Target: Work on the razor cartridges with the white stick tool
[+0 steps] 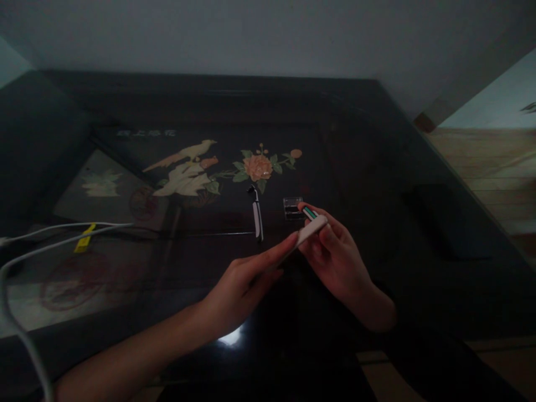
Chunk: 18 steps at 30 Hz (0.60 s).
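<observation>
Over the dark glossy table (377, 167), both my hands meet on a white razor handle (312, 228). My left hand (247, 279) pinches its lower end with fingertips. My right hand (335, 257) holds the upper end, where a small razor head (310, 212) with a green strip sits between thumb and fingers. A second razor (256, 219) with a black and white handle lies on the table just beyond my left fingers. Next to it stands a small clear plastic cartridge case (292, 206).
The tabletop carries an inlaid bird (184, 167) and flower picture (258, 166). White cables (50, 234) with a yellow tag (85, 238) run across the left side. A pale wall rises behind, and wooden floor (486, 162) shows at the right.
</observation>
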Available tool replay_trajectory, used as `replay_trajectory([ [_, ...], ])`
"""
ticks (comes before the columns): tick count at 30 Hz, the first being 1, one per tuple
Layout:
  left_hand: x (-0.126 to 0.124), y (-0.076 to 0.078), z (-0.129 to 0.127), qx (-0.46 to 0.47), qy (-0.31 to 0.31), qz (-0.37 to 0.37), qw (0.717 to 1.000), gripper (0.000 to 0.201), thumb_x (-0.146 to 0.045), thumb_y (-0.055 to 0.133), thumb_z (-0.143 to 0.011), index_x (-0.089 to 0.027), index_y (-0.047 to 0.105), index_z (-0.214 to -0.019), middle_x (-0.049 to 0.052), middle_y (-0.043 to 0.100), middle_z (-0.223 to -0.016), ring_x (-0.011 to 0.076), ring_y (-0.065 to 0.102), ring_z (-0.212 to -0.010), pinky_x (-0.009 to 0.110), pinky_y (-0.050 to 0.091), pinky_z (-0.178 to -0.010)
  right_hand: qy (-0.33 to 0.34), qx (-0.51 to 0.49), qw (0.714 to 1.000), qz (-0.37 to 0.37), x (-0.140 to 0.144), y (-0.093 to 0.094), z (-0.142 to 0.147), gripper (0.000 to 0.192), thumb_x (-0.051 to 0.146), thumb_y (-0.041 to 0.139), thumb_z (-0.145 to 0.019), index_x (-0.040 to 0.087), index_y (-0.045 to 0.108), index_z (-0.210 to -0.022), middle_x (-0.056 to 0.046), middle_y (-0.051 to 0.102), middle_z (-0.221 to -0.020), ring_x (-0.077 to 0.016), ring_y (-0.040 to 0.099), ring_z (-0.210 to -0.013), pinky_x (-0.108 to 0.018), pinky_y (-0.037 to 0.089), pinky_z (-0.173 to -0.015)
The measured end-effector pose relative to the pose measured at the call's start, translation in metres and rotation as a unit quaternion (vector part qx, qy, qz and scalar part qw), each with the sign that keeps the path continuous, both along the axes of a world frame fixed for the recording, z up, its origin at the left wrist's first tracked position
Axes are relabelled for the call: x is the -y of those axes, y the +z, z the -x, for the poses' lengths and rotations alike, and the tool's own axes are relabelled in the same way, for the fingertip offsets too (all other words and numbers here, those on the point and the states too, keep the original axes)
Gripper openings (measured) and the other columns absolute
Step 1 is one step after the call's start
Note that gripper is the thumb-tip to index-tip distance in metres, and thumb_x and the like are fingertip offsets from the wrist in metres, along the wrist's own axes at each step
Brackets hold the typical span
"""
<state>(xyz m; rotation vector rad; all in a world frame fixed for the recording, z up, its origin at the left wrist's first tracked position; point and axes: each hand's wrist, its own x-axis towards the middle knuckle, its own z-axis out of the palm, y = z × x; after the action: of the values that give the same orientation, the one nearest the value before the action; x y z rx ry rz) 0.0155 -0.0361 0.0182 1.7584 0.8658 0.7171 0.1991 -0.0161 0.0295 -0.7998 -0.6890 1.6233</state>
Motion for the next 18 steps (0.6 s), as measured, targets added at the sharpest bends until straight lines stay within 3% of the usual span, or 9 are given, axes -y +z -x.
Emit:
replay_trajectory([
  [8,-0.0028,-0.0018,0.001,0.013,0.034,-0.005,0.999,0.056,-0.016,0.047,-0.096,-0.034,0.035,-0.149,-0.004,0.048,-0.147,0.0184,0.052,-0.131,0.032,0.042,-0.111,0.021,-0.008,1.0,-0.02,0.0011,-0.0024,0.0004,0.04,0.044,0.079,-0.073,0.02,0.071,-0.104,0.009,0.043,-0.052,-0.006,0.025,-0.045,-0.023,0.024,-0.044],
  [18,-0.0063,-0.0002,0.0024,0.0,0.065,-0.005,0.998,0.054,-0.018,0.045,-0.097,-0.03,0.036,-0.149,-0.003,0.047,-0.148,0.0181,0.051,-0.133,0.03,0.042,-0.111,0.013,-0.026,0.999,-0.038,0.0008,-0.0022,0.0017,0.029,0.042,0.079,-0.074,0.021,0.07,-0.092,0.009,0.045,-0.051,-0.0064,0.025,-0.044,-0.023,0.023,-0.044],
])
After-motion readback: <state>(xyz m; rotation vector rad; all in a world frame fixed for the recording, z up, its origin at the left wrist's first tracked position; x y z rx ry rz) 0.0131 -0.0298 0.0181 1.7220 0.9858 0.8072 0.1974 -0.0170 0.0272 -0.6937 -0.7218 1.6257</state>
